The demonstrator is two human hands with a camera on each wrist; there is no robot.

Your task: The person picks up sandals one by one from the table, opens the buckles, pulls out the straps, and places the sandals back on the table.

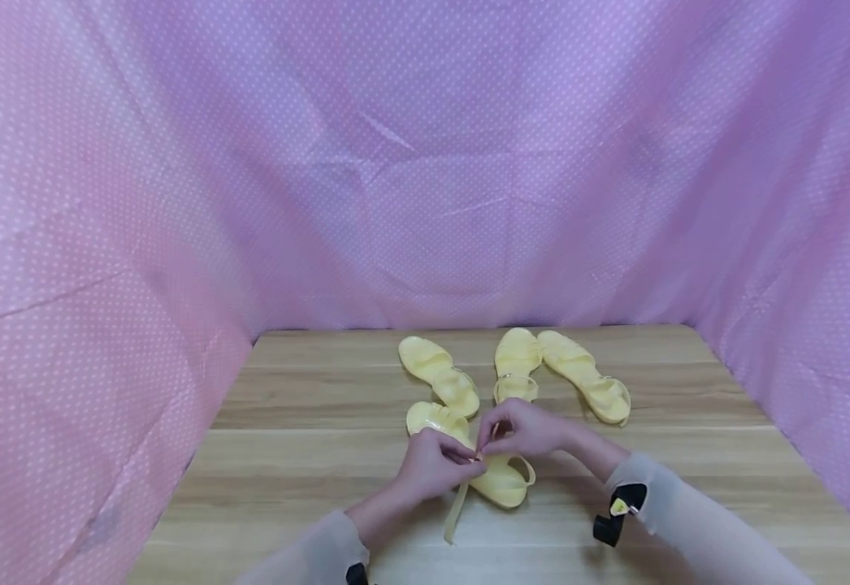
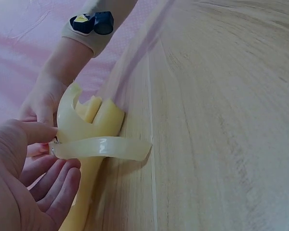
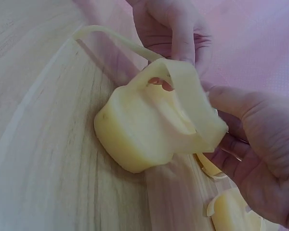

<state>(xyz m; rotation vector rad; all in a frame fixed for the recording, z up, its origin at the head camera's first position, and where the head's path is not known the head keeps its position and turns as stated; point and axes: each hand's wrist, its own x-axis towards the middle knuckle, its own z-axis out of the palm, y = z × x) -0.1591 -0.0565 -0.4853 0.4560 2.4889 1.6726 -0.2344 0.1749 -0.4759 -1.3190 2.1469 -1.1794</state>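
Note:
A pale yellow sandal point(image 1: 500, 486) lies on the table, its toe end pointing away and its heel end near me. My left hand point(image 1: 432, 463) pinches its ankle strap point(image 2: 106, 148) beside a small metal buckle point(image 2: 56, 140). The strap's loose end hangs out over the wood. From the other side my right hand point(image 1: 527, 426) meets the left fingertips and pinches the strap at the same spot. In the right wrist view, the strap loops over the open heel point(image 3: 127, 125). Fingers partly hide the buckle.
Three more yellow sandals lie farther back: one at the left point(image 1: 432, 361), one in the middle point(image 1: 518, 349) partly behind my right hand, one at the right point(image 1: 582, 370). The wooden table point(image 1: 308, 463) is enclosed by pink dotted cloth point(image 1: 440, 227).

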